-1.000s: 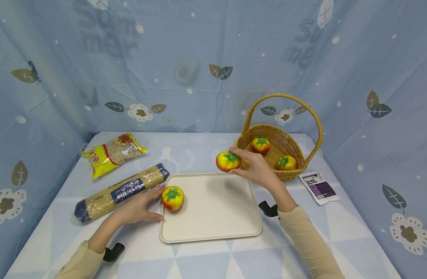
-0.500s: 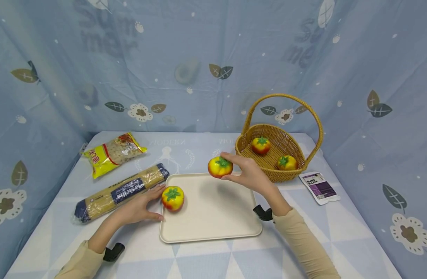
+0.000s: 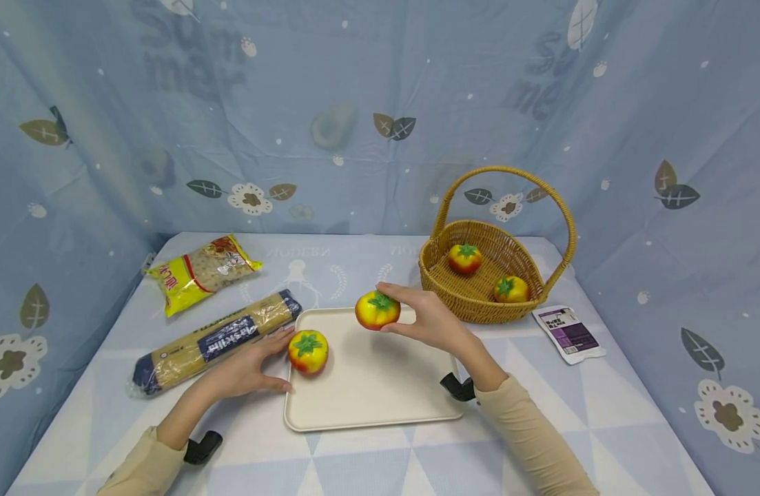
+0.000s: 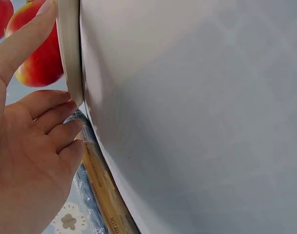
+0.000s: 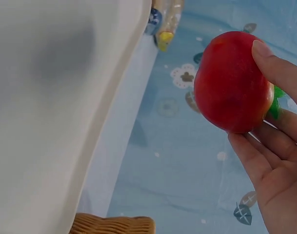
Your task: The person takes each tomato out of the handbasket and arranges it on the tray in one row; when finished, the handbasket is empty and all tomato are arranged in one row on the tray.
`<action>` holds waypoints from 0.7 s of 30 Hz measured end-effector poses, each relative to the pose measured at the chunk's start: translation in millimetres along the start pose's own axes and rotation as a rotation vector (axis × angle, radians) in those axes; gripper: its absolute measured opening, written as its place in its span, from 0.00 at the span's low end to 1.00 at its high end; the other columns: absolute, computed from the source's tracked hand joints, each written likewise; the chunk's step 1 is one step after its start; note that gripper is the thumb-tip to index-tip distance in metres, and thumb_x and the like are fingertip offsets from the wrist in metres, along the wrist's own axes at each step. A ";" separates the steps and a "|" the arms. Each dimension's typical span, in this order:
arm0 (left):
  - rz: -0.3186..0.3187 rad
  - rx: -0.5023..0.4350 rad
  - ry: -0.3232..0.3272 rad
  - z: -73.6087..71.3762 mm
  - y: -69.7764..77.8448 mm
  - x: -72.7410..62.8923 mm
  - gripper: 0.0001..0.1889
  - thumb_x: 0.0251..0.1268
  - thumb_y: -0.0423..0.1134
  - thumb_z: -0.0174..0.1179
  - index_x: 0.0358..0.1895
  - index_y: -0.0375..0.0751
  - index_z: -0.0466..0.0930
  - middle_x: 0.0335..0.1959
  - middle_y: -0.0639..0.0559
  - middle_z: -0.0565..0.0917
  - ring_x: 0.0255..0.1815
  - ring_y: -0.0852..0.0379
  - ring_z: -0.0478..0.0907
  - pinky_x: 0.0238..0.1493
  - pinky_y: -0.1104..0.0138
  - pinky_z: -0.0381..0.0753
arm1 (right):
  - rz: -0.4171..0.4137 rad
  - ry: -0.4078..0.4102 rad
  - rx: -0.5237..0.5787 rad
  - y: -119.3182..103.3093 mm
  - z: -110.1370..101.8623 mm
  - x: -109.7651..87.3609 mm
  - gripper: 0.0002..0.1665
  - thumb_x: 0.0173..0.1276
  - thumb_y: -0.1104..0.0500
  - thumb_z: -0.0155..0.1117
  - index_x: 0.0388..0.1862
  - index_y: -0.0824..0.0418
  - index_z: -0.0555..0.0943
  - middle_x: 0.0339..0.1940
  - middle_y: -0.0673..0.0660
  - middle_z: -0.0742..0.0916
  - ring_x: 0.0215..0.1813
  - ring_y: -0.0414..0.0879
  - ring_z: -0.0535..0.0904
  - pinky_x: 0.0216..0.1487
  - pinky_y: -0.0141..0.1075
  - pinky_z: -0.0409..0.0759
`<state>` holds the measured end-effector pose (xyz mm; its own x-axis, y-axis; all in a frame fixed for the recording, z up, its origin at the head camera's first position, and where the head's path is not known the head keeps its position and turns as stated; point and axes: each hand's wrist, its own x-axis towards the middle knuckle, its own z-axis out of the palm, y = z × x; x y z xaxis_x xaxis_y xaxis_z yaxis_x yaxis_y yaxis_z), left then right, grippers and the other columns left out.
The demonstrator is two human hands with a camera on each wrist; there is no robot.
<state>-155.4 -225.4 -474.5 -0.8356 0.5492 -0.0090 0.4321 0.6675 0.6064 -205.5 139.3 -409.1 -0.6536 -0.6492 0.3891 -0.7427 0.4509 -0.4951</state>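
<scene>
Two packets to start, far left of the frame: a yellow bag [image 3: 206, 273] with a clear window and, just below, slanting up to the right, a long packet of dried noodles or spaghetti [image 3: 218, 342], hard to say which. Now in to the left hand [image 3: 246, 372], right at the left rim of a cream tray [image 3: 380, 396]: thumb spread wide from close-set, gently bent fingers, resting at the edge, pinching nothing. Just beyond, in the upper left part of the tray, one persimmon-like fruit [image 3: 308, 353], close to the rim.

On to the middle of the frame, and raised over the tray's upper edge: a second persimmon-like fruit [image 3: 373, 313], pinched between the thumb and fingers of the right hand [image 3: 432, 320]. Probably light and stiff, perhaps a moulded model; glossy, so maybe a touch slippery. Best taken across the round sides at the widest part, not by the green cap [image 3: 383, 300], likely the most fragile bit.

Further right, a wicker basket [image 3: 497, 313] with a tall arched handle, and inside, an upper-left fruit [image 3: 464, 259] and a lower-right fruit [image 3: 512, 290]. Last, a white-and-purple pouch [image 3: 568, 335], lying flat just beside the basket.
</scene>
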 end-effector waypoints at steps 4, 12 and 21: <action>-0.001 -0.003 0.002 -0.1 0.0 -0.5 0.53 0.43 0.54 0.75 0.72 0.31 0.59 0.73 0.36 0.58 0.73 0.36 0.53 0.70 0.44 0.54 | 0.001 -0.028 -0.004 -1.8 7.2 0.5 0.40 0.57 0.53 0.75 0.67 0.63 0.73 0.66 0.56 0.77 0.66 0.46 0.73 0.64 0.35 0.73; -0.002 0.001 -0.003 0.1 -0.5 0.0 0.53 0.43 0.54 0.75 0.72 0.31 0.59 0.73 0.36 0.58 0.73 0.35 0.53 0.70 0.44 0.54 | 0.008 -0.076 0.001 -4.6 17.4 2.0 0.39 0.58 0.53 0.74 0.67 0.62 0.72 0.66 0.54 0.77 0.67 0.45 0.71 0.66 0.36 0.70; 0.002 -0.003 -0.005 -0.2 -0.5 0.0 0.53 0.44 0.54 0.75 0.72 0.31 0.59 0.73 0.36 0.58 0.73 0.35 0.53 0.70 0.43 0.53 | 0.035 -0.117 0.040 -5.3 25.9 1.2 0.40 0.58 0.55 0.75 0.68 0.61 0.71 0.67 0.54 0.76 0.68 0.44 0.70 0.67 0.35 0.68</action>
<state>-155.6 -225.9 -474.6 -0.8333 0.5527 -0.0117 0.4325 0.6651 0.6087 -198.5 120.3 -426.2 -0.6559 -0.7013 0.2793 -0.7117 0.4511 -0.5386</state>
